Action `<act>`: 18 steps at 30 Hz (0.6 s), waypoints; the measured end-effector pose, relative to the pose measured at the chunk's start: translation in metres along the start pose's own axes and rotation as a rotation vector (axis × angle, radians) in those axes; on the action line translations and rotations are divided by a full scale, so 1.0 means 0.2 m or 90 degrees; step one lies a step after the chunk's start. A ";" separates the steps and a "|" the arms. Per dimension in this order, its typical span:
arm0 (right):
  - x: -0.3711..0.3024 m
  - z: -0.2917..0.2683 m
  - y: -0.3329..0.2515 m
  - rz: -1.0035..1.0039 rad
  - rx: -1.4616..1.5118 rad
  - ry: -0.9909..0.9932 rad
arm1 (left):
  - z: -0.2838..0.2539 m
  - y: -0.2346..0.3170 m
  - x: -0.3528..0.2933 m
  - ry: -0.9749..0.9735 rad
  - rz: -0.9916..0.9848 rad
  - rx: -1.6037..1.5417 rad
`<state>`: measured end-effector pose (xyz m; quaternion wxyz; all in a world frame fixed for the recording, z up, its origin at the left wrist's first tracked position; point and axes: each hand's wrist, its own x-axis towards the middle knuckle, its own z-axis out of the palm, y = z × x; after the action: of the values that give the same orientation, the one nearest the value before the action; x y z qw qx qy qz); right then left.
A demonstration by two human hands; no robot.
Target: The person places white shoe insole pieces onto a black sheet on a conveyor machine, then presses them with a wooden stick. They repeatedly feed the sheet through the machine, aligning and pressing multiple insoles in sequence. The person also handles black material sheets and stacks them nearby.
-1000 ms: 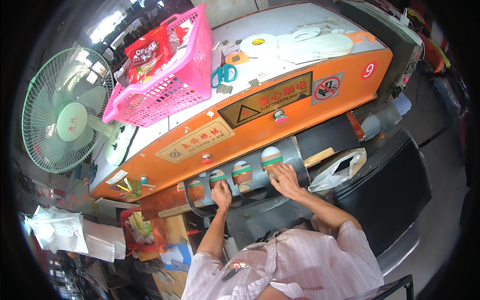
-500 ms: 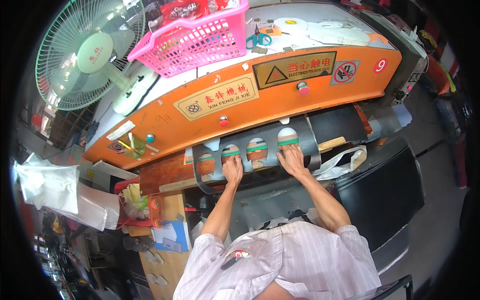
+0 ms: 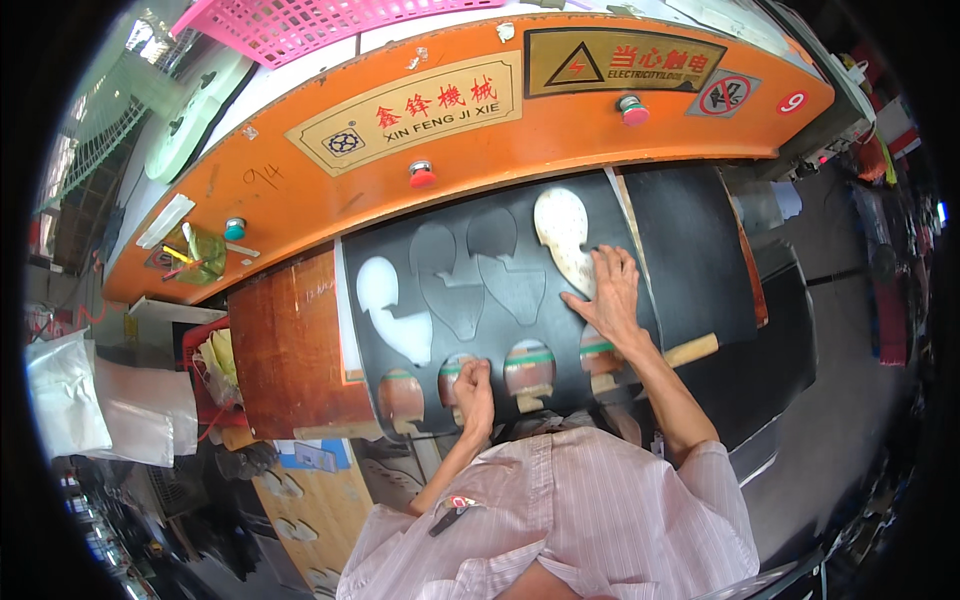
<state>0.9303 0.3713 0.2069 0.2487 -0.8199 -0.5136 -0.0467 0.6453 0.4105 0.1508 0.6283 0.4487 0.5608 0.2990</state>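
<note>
A black sheet (image 3: 470, 360) with sole-shaped cuts lies across the machine's bed. Its near row has open holes showing wood and a green strip below. Farther in, two dark cut soles (image 3: 510, 270) still sit in their outlines. On either side of them are a white sole-shaped area (image 3: 378, 285) and a speckled white one (image 3: 560, 218), apparently holes over a white board. My left hand (image 3: 474, 396) has curled fingers closed on the sheet beside a near hole. Fingers spread, my right hand (image 3: 615, 292) rests on the sheet against the speckled area's edge.
The machine's orange beam (image 3: 400, 190) spans the far side, carrying red buttons (image 3: 422, 174) and a green one (image 3: 235, 229). A pink basket (image 3: 310, 25) and a green fan (image 3: 120, 110) stand on top. Left of the sheet lies a brown wooden board (image 3: 290, 350); clear plastic sheets (image 3: 130, 400) hang beyond.
The sheet now lies flat and farther under my view, showing a second row of cut shapes. My right hand has moved from a near hole to the speckled white area. My left hand's fingers have curled.
</note>
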 end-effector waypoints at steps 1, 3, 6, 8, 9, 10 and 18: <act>0.00 0.01 0.00 -0.039 0.000 -0.006 | -0.01 -0.02 -0.04 0.001 0.019 0.034; -0.05 0.02 -0.01 -0.050 0.027 -0.002 | -0.03 -0.08 -0.16 0.020 0.024 0.099; -0.21 -0.03 0.01 -0.038 0.074 -0.001 | -0.03 -0.15 -0.33 -0.005 -0.064 -0.022; -0.28 -0.09 0.07 0.001 0.148 -0.068 | -0.06 -0.17 -0.43 -0.011 -0.095 -0.037; -0.30 -0.13 0.11 0.016 0.190 -0.093 | -0.07 -0.19 -0.47 -0.018 -0.099 -0.041; -0.30 -0.18 0.17 0.051 0.313 -0.109 | -0.08 -0.19 -0.51 -0.025 -0.087 -0.058; -0.30 -0.49 0.55 0.353 0.408 -0.016 | -0.08 -0.18 -0.62 -0.036 -0.019 -0.014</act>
<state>1.0155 0.2385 0.2333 0.4882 -0.8087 -0.2649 0.1939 0.6021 0.2898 0.1728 0.6527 0.4419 0.5463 0.2832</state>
